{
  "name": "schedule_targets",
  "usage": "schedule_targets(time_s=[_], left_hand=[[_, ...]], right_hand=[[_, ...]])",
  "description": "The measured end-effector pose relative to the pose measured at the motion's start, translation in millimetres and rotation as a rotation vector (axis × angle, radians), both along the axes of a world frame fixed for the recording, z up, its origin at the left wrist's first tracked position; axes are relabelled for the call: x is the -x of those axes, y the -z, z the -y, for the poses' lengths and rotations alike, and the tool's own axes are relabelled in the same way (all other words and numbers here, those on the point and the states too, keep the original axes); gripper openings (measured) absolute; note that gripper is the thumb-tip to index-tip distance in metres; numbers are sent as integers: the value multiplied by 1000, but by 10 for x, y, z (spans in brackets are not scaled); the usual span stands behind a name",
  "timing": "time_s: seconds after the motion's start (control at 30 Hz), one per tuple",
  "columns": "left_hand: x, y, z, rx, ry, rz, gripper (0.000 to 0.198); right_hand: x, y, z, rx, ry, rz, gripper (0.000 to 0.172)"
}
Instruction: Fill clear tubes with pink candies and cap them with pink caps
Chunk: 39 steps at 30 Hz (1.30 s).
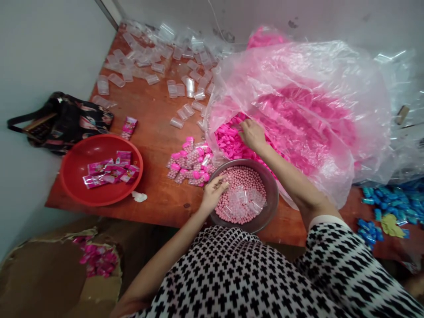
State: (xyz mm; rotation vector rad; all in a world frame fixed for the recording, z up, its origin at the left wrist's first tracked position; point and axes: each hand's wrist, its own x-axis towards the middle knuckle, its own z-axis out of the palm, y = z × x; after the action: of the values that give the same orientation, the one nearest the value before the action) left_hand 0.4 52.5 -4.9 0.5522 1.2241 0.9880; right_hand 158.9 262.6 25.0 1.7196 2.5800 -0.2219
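My left hand [213,193] is at the left rim of a grey bowl [273,201], its fingers curled together around something I cannot make out. Pink beads [240,174] fill the bowl, and several clear plastic containers [245,198] lie on top of them. My right hand [252,134] reaches into the mouth of a large clear plastic bag [347,66]. Its bent fingers touch the pile of bright pink plastic caps [228,139] there; whatever is between the fingertips is hidden. Left of the bowl lies a heap of bead-filled containers with pink caps [190,163].
Loose clear containers [159,67] cover the back of the wooden table [159,201]. On the left stand a red bowl [71,176] with pink packets and a black bag [62,119]. Blue pieces [394,203] lie at right. A cardboard box [36,274] is below.
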Motion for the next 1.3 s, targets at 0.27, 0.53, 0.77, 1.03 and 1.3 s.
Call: schedule_targets(time_s=[0.27,0.53,0.77,1.03,1.3], left_hand=[[8,42,57,31,-18,27,49],[39,-48,-56,-18,-69,20,50],[81,-124,-106,-85,-120,15,48],[-81,-357,-226,-325,-22,-145,36],[-74,-497,-21,-550,104,-460,25]], right_hand=[[350,196,123,74,-76,-9,31],[398,289,75,64,-265,-31,27],[114,201,59,103,76,-631,30],[-321,-524,886,325,6,-972,40],[-278,-673,1533,124,-335,-589,34]])
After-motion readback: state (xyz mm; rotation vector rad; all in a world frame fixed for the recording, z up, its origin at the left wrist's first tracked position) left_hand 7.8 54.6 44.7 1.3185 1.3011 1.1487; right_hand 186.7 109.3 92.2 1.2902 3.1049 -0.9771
